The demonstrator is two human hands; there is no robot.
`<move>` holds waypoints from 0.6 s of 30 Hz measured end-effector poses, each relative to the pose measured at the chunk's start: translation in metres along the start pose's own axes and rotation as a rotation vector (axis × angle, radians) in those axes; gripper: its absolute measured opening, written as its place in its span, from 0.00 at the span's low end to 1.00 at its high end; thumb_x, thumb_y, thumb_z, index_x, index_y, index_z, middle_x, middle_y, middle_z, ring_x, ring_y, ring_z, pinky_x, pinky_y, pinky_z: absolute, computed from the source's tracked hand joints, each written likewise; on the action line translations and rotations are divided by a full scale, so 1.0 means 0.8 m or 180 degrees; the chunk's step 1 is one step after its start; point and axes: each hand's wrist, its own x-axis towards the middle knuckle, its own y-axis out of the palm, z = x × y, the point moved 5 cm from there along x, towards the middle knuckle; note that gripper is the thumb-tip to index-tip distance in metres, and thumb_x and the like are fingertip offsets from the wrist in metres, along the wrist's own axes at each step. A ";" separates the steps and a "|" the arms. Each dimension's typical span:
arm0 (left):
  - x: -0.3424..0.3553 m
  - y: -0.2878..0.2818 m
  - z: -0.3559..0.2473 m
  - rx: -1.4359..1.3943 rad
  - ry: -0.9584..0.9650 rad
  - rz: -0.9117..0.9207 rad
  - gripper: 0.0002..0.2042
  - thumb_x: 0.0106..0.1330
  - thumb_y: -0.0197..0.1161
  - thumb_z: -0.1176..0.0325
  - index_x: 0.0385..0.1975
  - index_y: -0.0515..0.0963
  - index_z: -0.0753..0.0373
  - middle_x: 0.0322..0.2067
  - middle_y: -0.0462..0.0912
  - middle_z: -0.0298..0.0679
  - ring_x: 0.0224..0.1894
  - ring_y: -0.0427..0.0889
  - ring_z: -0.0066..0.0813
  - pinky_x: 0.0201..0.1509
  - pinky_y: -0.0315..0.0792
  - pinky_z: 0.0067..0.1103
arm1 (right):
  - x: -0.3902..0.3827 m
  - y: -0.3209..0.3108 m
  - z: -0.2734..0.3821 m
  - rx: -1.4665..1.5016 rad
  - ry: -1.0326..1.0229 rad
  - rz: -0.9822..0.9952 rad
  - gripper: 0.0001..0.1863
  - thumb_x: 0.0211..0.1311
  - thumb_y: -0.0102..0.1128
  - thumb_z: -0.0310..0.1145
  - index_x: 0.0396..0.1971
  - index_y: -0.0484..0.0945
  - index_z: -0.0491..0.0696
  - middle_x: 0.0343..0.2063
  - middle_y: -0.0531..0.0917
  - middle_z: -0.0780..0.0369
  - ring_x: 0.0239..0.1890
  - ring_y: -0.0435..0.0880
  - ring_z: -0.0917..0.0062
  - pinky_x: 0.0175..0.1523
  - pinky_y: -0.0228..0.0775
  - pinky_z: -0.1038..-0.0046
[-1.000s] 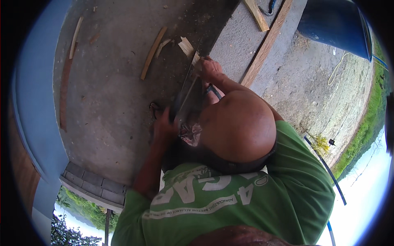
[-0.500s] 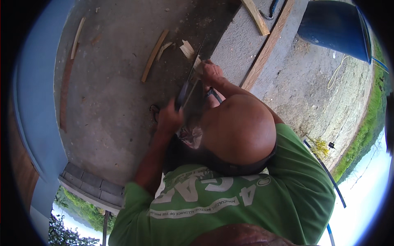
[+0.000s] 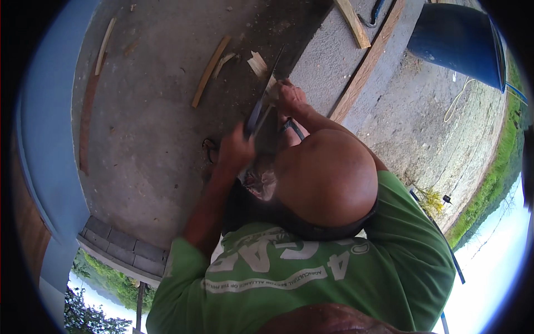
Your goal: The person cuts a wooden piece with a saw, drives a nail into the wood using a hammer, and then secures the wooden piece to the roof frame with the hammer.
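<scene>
My left hand point(image 3: 236, 147) is closed on the dark handle of a long, thin-bladed tool point(image 3: 256, 114), whose blade points up and away. My right hand point(image 3: 290, 97) grips a pale piece of wood point(image 3: 271, 83) beside the blade, near the edge of a raised concrete step point(image 3: 320, 69). My bare bent knee point(image 3: 328, 175) fills the middle of the view, below my hands. A sandalled foot point(image 3: 292, 132) shows under my right arm.
Loose wood strips point(image 3: 211, 72) and splinters lie on the grey floor point(image 3: 144, 139). Planks point(image 3: 367, 72) rest on the step at right, with a blue barrel point(image 3: 456, 42) beyond. A pale blue wall point(image 3: 50, 139) stands at left, concrete blocks point(image 3: 122, 245) at lower left.
My left hand and the tool have moved forward, up and to the right, pushing the blade further past the wood. My right hand stays on the piece.
</scene>
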 end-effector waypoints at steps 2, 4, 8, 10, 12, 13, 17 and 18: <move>-0.121 0.011 0.109 0.0114 0.0864 -0.0408 0.28 0.61 0.64 0.68 0.63 0.68 0.65 0.49 0.80 0.60 0.52 0.81 0.54 0.53 0.77 0.39 | -0.005 -0.006 -0.008 0.0080 0.0237 0.0029 0.23 0.55 0.68 0.39 0.50 0.76 0.48 0.51 0.79 0.52 0.53 0.80 0.54 0.53 0.76 0.59; -0.197 -0.025 0.090 -0.0340 0.0252 0.0183 0.29 0.61 0.65 0.68 0.63 0.67 0.64 0.51 0.81 0.56 0.53 0.81 0.51 0.54 0.77 0.39 | -0.013 -0.015 -0.021 0.0029 0.0247 0.0096 0.23 0.55 0.67 0.41 0.50 0.76 0.47 0.50 0.79 0.52 0.53 0.79 0.54 0.53 0.75 0.59; -0.113 0.003 0.089 0.0040 0.0720 -0.0436 0.28 0.61 0.64 0.68 0.62 0.68 0.67 0.44 0.83 0.58 0.49 0.83 0.54 0.52 0.77 0.40 | -0.004 -0.006 -0.002 -0.0077 -0.0034 0.0071 0.24 0.55 0.67 0.43 0.49 0.76 0.48 0.50 0.79 0.51 0.53 0.79 0.55 0.53 0.76 0.59; 0.023 0.006 0.033 -0.0201 0.0559 -0.0592 0.23 0.60 0.65 0.66 0.54 0.73 0.70 0.34 0.83 0.63 0.42 0.83 0.61 0.44 0.78 0.43 | 0.004 -0.002 0.031 -0.0129 -0.0155 0.0003 0.25 0.54 0.68 0.44 0.49 0.76 0.47 0.49 0.79 0.51 0.52 0.80 0.54 0.53 0.76 0.59; 0.091 0.004 -0.020 -0.0183 0.0685 -0.0630 0.18 0.59 0.64 0.68 0.48 0.75 0.70 0.31 0.82 0.62 0.39 0.82 0.63 0.43 0.78 0.44 | 0.017 0.009 0.029 -0.0162 -0.0309 -0.0133 0.21 0.54 0.67 0.39 0.47 0.77 0.47 0.47 0.79 0.52 0.47 0.82 0.55 0.48 0.78 0.59; 0.092 0.006 -0.029 -0.0075 0.0737 -0.0640 0.17 0.59 0.64 0.68 0.45 0.75 0.70 0.31 0.82 0.62 0.39 0.82 0.63 0.43 0.78 0.44 | 0.011 0.018 0.024 -0.0183 -0.0444 -0.0207 0.18 0.54 0.65 0.34 0.45 0.77 0.46 0.45 0.79 0.52 0.42 0.84 0.56 0.43 0.80 0.59; -0.059 0.005 0.039 -0.0114 0.0275 -0.0121 0.25 0.60 0.63 0.67 0.59 0.71 0.66 0.39 0.83 0.60 0.45 0.83 0.58 0.47 0.78 0.41 | 0.002 0.027 -0.029 -0.0129 -0.0024 0.0012 0.27 0.52 0.70 0.46 0.49 0.75 0.47 0.49 0.79 0.51 0.50 0.80 0.53 0.52 0.76 0.59; -0.121 -0.005 0.076 -0.0187 0.0546 -0.0247 0.28 0.61 0.63 0.68 0.63 0.69 0.63 0.45 0.82 0.58 0.49 0.82 0.56 0.52 0.77 0.40 | 0.002 0.018 -0.028 -0.0118 0.0083 0.0007 0.28 0.52 0.70 0.45 0.50 0.75 0.47 0.49 0.79 0.51 0.50 0.81 0.53 0.51 0.77 0.58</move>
